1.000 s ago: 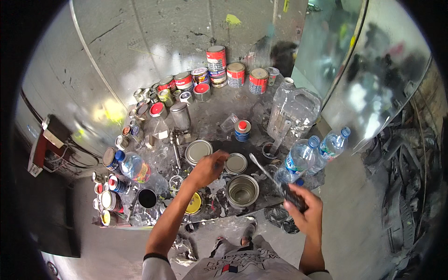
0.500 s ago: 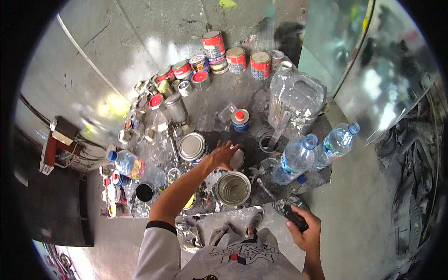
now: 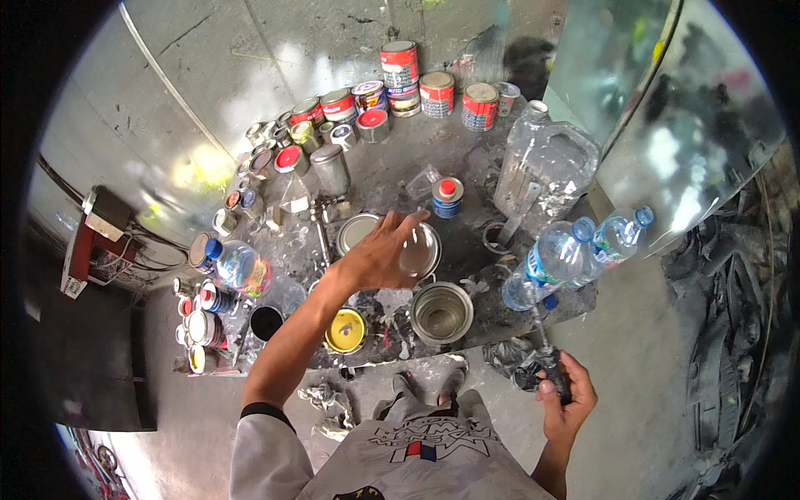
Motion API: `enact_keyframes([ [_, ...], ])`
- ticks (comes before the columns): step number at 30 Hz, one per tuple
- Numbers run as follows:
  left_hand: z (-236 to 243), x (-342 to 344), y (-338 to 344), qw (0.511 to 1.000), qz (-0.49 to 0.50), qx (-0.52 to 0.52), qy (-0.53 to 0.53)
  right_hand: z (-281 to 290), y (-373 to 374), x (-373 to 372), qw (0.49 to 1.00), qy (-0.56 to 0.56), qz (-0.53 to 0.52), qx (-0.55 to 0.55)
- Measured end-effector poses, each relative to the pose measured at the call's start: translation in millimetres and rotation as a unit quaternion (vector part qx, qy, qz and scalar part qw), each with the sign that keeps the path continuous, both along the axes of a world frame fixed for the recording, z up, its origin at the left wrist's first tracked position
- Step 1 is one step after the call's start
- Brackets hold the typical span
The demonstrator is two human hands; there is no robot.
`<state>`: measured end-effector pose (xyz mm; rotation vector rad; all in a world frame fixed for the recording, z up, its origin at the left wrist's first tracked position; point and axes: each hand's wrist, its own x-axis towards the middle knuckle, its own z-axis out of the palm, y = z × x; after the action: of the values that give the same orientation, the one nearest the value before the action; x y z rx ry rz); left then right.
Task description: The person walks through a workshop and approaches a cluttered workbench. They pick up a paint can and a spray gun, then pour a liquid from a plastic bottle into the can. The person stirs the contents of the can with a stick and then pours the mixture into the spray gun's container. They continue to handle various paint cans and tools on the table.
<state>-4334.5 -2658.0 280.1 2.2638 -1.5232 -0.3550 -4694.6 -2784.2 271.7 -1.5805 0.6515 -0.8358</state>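
My left hand [image 3: 385, 252] reaches over the workbench, its thumb and fingers curled round the edge of a round silvery can lid [image 3: 421, 252]. Whether a can stands under that lid is hidden. Just left of it, a closed can with a metal top [image 3: 353, 230] is partly covered by the hand. Nearer to me sits an open metal can [image 3: 442, 313], its ridged inside showing. My right hand [image 3: 570, 395], off the bench's front edge at the right, grips a paint-crusted rod with a thick black handle [image 3: 552, 375]. The rod's thin shaft points up toward the bottles.
Red-labelled cans [image 3: 437, 94] line the back of the bench. A small red-capped tin [image 3: 447, 198], a grey jug [image 3: 546, 162] and clear plastic bottles [image 3: 546, 260] stand right. A yellow-filled can [image 3: 345, 331], a blue-capped bottle [image 3: 243, 268] and several small tins [image 3: 204, 327] are left.
My left hand has closed round the lid, which now shows larger and more fully. The right hand has swung the rod's shaft more upright. The view has shifted, uncovering the yellow can.
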Motion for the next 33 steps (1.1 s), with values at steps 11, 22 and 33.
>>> enact_keyframes([
  [11, -83.6, -27.0, 74.4, 0.965, -0.098, 0.217, -0.111, -2.1, 29.4, 7.7, 1.0, -0.008, 0.027, 0.005],
  [22, -49.2, -14.8, 77.3, 0.986, -0.037, 0.142, 0.084, 16.8, 31.1, 70.4, 0.969, 0.101, 0.117, -0.195],
  [33, -63.8, 68.4, 51.4, 0.988, 0.073, 0.116, -0.074, 4.6, 29.1, 195.9, 0.865, 0.234, 0.201, -0.397],
])
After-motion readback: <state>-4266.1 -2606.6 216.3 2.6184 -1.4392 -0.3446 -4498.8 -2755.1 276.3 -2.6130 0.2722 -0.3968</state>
